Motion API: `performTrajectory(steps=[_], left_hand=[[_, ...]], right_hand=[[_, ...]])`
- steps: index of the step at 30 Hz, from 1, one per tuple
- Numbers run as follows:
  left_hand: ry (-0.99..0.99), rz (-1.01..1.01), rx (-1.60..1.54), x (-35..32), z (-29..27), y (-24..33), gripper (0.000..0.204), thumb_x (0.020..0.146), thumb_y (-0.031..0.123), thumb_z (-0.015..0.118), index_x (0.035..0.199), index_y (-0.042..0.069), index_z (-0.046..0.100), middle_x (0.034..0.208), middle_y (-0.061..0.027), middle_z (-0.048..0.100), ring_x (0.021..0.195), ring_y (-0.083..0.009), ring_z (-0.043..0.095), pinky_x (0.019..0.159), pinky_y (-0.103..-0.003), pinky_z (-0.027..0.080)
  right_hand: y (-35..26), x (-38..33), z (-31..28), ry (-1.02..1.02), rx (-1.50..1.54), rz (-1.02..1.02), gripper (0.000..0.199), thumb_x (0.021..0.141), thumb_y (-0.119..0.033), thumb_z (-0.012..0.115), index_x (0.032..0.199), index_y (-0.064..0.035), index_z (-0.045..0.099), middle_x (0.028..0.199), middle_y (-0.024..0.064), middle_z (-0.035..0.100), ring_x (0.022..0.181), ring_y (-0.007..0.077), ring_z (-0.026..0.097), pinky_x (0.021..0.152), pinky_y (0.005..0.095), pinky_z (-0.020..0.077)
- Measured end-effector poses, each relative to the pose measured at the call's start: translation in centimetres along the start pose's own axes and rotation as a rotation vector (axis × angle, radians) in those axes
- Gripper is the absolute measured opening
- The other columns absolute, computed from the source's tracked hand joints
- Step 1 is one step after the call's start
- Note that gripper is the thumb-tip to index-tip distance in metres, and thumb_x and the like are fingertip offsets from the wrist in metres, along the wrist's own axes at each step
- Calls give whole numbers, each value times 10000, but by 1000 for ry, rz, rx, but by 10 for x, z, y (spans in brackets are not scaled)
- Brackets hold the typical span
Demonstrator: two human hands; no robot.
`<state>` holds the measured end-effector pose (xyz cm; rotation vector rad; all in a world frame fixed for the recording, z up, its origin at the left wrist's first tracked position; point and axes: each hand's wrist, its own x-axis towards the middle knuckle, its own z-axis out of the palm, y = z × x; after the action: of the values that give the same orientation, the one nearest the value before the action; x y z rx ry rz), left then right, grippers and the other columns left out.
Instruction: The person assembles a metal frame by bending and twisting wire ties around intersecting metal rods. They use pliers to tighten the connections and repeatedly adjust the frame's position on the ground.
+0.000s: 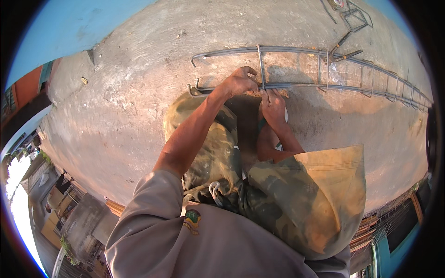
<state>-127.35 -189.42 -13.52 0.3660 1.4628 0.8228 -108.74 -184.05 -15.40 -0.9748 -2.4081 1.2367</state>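
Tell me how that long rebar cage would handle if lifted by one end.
The rebar cage would probably hold its shape fairly well, since cross ties link its long bars. Being long and slender, it would likely sag or sway somewhat. Its bent bar ends might catch on things when dragged.

A rough grey concrete floor [116, 125] spreads out here, its surface scuffed and blotched with brownish patches. Across it lies a long frame of metal bars [296, 85], with a crumpled piece of clear plastic [336, 74] between its long sides. Farther off I see some bent metal loops [356, 17] and a thin rod [328, 11], and a small scrap [84, 80] sits well apart, over to the left.
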Motion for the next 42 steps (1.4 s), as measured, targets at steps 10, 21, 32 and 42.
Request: performTrajectory(steps=[10, 21, 32, 42], left_hand=[[116, 44, -194, 0, 3, -13, 376, 773, -11, 714, 1121, -109, 610, 965, -170, 704, 932, -218, 669, 813, -288, 528], [218, 471, 304, -30, 26, -20, 194, 865, 94, 672, 1029, -5, 701, 885, -102, 716, 828, -164, 667, 779, -305, 527], [46, 227, 332, -3, 13, -9, 228, 853, 225, 729, 877, -2, 730, 645, -29, 596, 607, -113, 514, 580, -304, 442], [-2, 259, 363, -1, 10, -18, 238, 902, 229, 669, 836, 4, 703, 628, -32, 570, 613, -103, 495, 581, -303, 435]], right_hand=[[-7, 1, -2, -10, 87, 57, 189, 917, -94, 556, 1037, 31, 631, 994, 263, 624, 961, 446, 594, 828, 457, 490], [9, -3, 1, -59, 73, -18, 164, 919, -75, 521, 1000, 29, 619, 932, 268, 599, 880, 449, 589, 760, 478, 483], [-10, -14, -24, -151, 147, 187, 162, 912, -130, 547, 881, 18, 604, 812, 213, 614, 774, 415, 611, 679, 472, 479], [-33, 43, -55, -187, -195, -66, 131, 872, -122, 561, 900, 5, 542, 845, 217, 618, 754, 414, 619, 635, 476, 504]])
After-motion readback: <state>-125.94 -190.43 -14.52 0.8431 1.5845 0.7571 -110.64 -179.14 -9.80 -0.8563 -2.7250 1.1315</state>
